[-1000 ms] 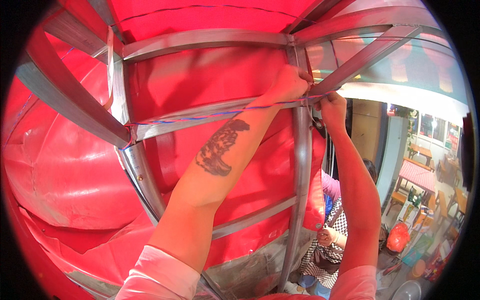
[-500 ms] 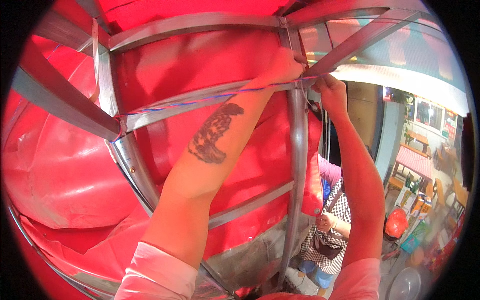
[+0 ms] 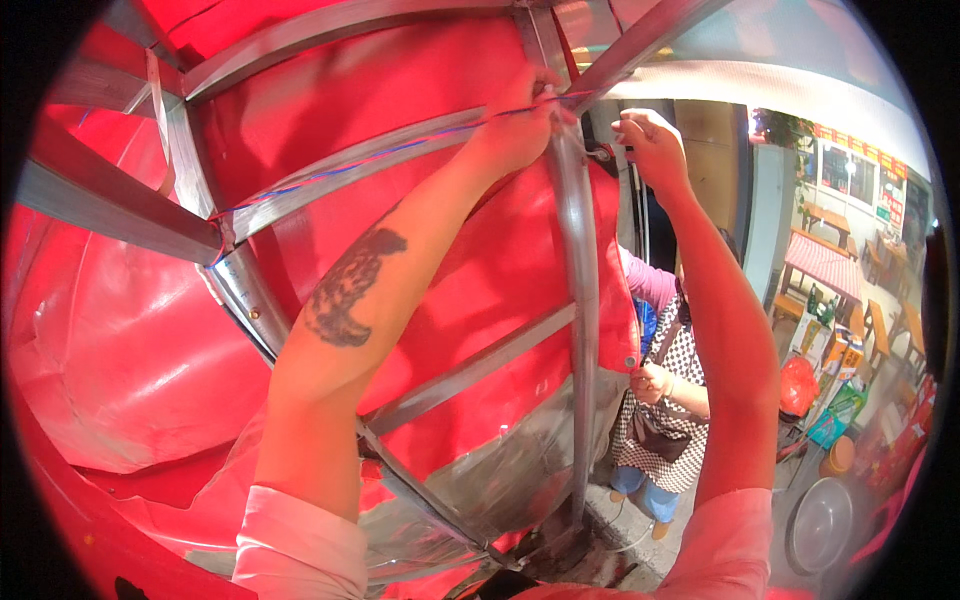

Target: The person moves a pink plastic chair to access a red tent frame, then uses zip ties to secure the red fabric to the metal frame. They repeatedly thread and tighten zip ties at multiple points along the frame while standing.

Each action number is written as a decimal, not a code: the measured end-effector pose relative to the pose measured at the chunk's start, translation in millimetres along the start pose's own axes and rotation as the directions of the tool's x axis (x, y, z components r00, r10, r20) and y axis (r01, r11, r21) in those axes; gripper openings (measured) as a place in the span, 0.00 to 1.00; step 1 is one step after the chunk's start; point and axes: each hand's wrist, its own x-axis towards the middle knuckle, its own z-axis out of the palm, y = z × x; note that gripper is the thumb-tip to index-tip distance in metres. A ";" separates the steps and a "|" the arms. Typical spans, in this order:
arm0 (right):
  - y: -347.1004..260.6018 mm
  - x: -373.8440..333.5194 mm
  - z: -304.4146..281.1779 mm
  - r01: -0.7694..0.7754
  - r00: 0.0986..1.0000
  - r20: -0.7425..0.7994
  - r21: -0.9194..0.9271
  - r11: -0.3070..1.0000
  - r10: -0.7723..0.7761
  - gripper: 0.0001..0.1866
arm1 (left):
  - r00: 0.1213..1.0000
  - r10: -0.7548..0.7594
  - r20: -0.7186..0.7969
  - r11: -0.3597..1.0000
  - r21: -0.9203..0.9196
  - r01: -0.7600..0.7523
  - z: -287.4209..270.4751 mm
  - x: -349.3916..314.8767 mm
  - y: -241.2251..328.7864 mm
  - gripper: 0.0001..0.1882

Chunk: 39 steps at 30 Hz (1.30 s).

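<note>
While the left hand (image 3: 522, 130) stays up at the frame joint in the head view, the right hand (image 3: 652, 150) has come away from it: half a second ago its fingers were at the joint, and now it hangs just to the right, apart from the wire and the metal. That leaves only the left hand at the joint. Its fingers are bent around the spot where the bars meet, but I cannot tell whether they pinch the wire. The right hand is half curled, thumb near the fingertips; whether anything thin sits between them is too small to make out. The twisted red-and-blue wire (image 3: 385, 154) lies along the metal crossbar (image 3: 350, 178), its long axis rising from the lower-left joint to the upper right, past the left hand and toward the slanting bar (image 3: 640, 45). Below the joint runs the upright post (image 3: 577, 260), roughly square to that line, with red sheeting (image 3: 480, 270) behind it. Lower right, a co-worker in a checked apron (image 3: 680, 450) has one hand (image 3: 652, 383) at the sheeting's edge.
</note>
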 end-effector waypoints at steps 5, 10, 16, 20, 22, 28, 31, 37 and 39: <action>6.8 -7.3 7.4 -0.122 0.992 0.049 0.093 0.988 0.117 0.20 | 0.966 -0.257 0.012 0.923 -0.292 0.249 -12.3 -54.5 39.6 0.13; 5.0 -24.5 15.2 -0.024 0.997 -0.073 -0.013 1.000 0.023 0.23 | 0.939 -0.309 0.155 0.827 -0.444 0.345 -25.0 -91.2 82.7 0.12; -7.9 -77.8 21.1 0.196 0.981 -0.042 0.122 0.973 -0.192 0.17 | 0.932 -0.330 0.148 0.887 -0.290 0.360 -10.4 -99.7 68.8 0.09; -18.0 -120.1 5.0 -0.063 0.975 -0.197 0.218 0.974 0.107 0.11 | 0.985 -0.161 -0.069 0.982 -0.111 0.153 -7.0 -91.7 46.7 0.08; -25.8 -135.2 -2.4 -0.130 0.951 -0.253 0.204 0.970 0.180 0.11 | 0.983 -0.063 -0.171 0.998 -0.021 0.061 -2.1 -94.4 42.1 0.08; -43.9 -151.5 0.0 -0.551 0.831 0.293 0.555 0.623 0.473 0.19 | 0.934 0.345 0.094 0.784 0.519 -0.342 29.0 -130.3 43.6 0.05; -38.7 -131.9 10.3 -0.497 0.855 0.257 0.653 0.572 0.450 0.17 | 0.828 0.377 0.416 0.550 0.619 -0.561 35.1 -154.2 41.3 0.09; -13.3 -102.9 18.3 -0.346 0.924 0.067 0.564 0.750 0.376 0.10 | 0.753 0.378 0.539 0.589 0.487 -0.645 37.3 -182.3 26.8 0.10; -7.5 -92.0 25.1 -0.364 0.922 0.070 0.491 0.792 0.380 0.10 | 0.766 0.387 0.514 0.599 0.491 -0.632 39.0 -182.1 24.9 0.10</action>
